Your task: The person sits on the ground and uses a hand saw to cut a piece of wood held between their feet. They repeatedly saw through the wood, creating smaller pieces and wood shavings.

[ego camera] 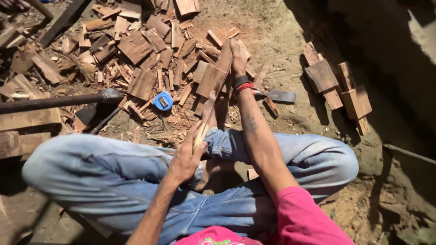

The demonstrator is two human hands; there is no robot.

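right hand (pixel 238 56): fingers are closed over the top of a wood plank (pixel 217 72), so it is kept standing on the dirt.
left hand (pixel 187 156): fingers are wrapped around a tool handle (pixel 205 121), pressed against the plank.
nearby: a blue tape measure (pixel 163 100) is left within reach.

Light: hard sun from above, bright | Shadows: deep black block at upper right over the dirt ground (pixel 290 41), dark patch lower left | Glare: pale wood scraps (pixel 136 45) slightly washed | Focus: sharp centre | Edges: wide-angle bending, softer corners
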